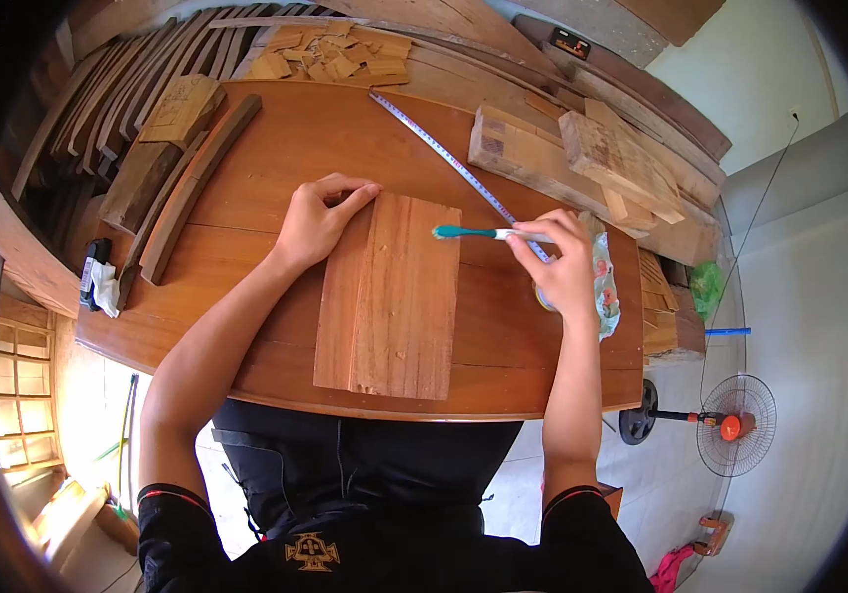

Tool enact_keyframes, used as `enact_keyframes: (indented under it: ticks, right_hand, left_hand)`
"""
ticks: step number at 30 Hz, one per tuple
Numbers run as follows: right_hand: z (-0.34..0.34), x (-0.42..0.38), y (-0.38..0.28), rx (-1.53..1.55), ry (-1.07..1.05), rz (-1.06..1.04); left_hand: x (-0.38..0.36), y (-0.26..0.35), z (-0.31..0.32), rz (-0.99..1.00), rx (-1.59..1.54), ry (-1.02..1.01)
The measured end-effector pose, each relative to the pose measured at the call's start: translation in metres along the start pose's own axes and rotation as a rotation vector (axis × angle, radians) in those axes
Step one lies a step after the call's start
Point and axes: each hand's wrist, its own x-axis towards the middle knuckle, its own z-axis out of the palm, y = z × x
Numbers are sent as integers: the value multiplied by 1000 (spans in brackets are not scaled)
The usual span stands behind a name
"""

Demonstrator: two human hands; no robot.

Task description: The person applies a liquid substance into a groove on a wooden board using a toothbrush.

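Note:
A reddish-brown wooden block point(406, 296) lies near the table's front edge, its grain running lengthwise. My left hand point(323, 219) grips its far left corner, thumb and forefinger closed at the edge. In my right hand point(560, 259) is a toothbrush point(488, 233), held by its white handle. The green bristle end points left, over the block's right part. An extended tape measure point(444, 153) slants across the table, its near end partly hidden behind my right hand. Beside that hand lies a crumpled printed plastic wrapper point(605, 282).
On the table's left lie wooden strips point(201, 188) and a black object with white tissue point(98, 277). Thick planks point(542, 163) rest at the right. Wood offcuts point(330, 54) pile beyond the far edge. A fan point(737, 425) stands on the right.

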Motion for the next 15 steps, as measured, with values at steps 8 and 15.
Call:
enact_keyframes:
  ticks: [8, 15]
  right_hand:
    - [29, -7, -69, 177, -304, -350]
    - [-8, -3, 1, 78, -128, -82]
  left_hand:
    - [0, -3, 0, -11, 3, 1]
    - [0, -2, 1, 12, -57, -6]
